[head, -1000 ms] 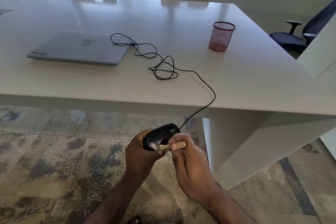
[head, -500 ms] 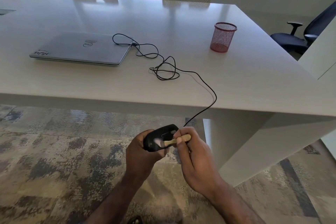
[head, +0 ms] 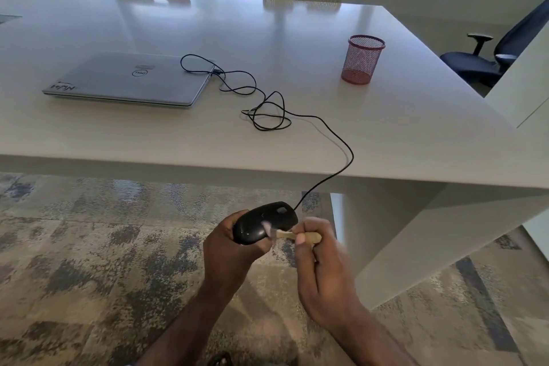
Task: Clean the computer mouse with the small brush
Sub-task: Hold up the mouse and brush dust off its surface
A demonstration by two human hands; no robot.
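My left hand (head: 228,249) grips the computer mouse (head: 264,221) below the bench (head: 386,134) edge, my right hand (head: 320,264) pinches the small brush (head: 292,235) against it, and I judge a hard stroke could tug the taut cable (head: 332,178).

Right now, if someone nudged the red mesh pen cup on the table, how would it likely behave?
The mesh pen cup looks empty and see-through, so it is probably light and would slide easily on the smooth white table. It stands taller than its base is wide, so a push near the rim might tip it. Once on its side, the round wall would likely roll.
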